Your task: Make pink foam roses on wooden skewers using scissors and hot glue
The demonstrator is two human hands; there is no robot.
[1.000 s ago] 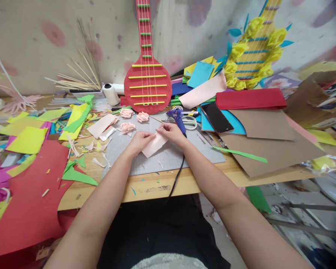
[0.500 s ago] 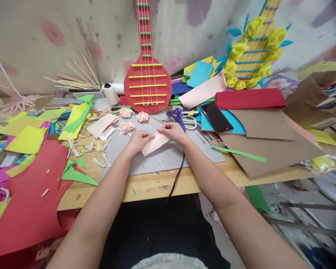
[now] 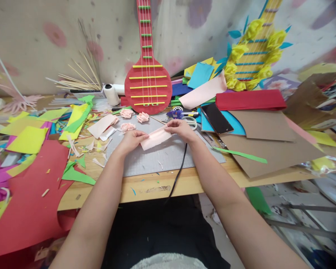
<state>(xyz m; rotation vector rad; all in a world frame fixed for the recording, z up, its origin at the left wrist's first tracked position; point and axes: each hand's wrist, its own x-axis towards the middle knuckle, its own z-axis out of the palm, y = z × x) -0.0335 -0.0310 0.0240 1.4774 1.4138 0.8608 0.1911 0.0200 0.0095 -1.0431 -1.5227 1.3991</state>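
A strip of pale pink crepe paper (image 3: 156, 139) is stretched between my two hands over the grey cutting mat (image 3: 145, 163). My left hand (image 3: 133, 139) pinches its left end. At the upper right end, the fingers of my right hand (image 3: 181, 128) are closed on the paper. Just beyond lie several pink paper roses (image 3: 142, 117). A purple glue gun (image 3: 175, 113) rests behind my right hand, which hides part of it, and white-handled scissors (image 3: 190, 121) lie beside it. More pale pink paper (image 3: 101, 126) is on the left.
A red paper lute (image 3: 148, 87) stands against the wall, and a yellow one with paper flowers (image 3: 250, 56) leans farther right. A phone (image 3: 217, 118) and brown cardboard (image 3: 268, 153) lie right. Red paper (image 3: 36, 194) and coloured scraps cover the left. A black cord (image 3: 179, 173) crosses the front edge.
My hands have moved apart, the left one leftward and the right one rightward. The pink strip between them now shows more of its length and looks stretched.
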